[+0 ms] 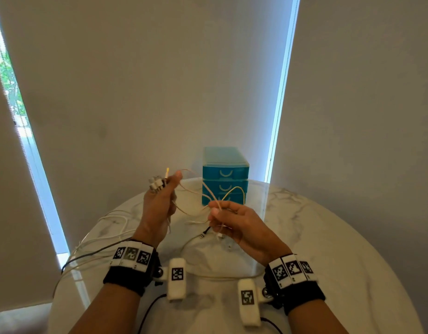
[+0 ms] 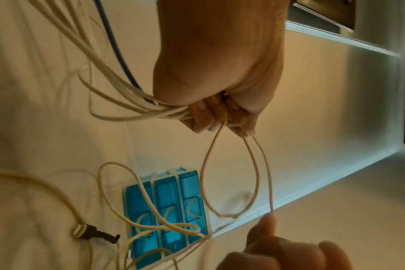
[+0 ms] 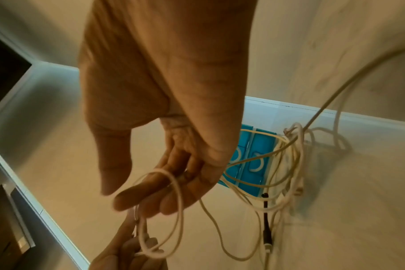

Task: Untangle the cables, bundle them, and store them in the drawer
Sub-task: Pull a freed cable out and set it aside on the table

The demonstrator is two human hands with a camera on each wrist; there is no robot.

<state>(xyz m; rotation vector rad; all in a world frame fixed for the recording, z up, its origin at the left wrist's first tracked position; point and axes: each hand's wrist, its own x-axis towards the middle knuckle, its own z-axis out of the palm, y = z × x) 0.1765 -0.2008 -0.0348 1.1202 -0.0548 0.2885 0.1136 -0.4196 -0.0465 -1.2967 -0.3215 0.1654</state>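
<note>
Several thin white cables [image 1: 196,208] are tangled together, strung between my two hands above the marble table [image 1: 328,237]. My left hand [image 1: 163,191] is raised and grips a bunch of cable ends with their plugs [image 1: 157,183]; in the left wrist view the left hand [image 2: 210,117] is a fist around many strands, with two loops [image 2: 234,182] hanging below it. My right hand [image 1: 216,212] pinches cable loops between thumb and forefinger; in the right wrist view a loop [image 3: 171,201] lies around the right hand's fingers [image 3: 155,197]. The blue three-drawer unit [image 1: 225,175] stands behind, all drawers closed.
More white cable slack [image 1: 104,235] and a black cable [image 1: 87,255] trail over the table's left edge. A black plug [image 1: 204,233] lies on the table below my hands. A wall with window strips stands right behind the table. Bare tabletop lies to the right.
</note>
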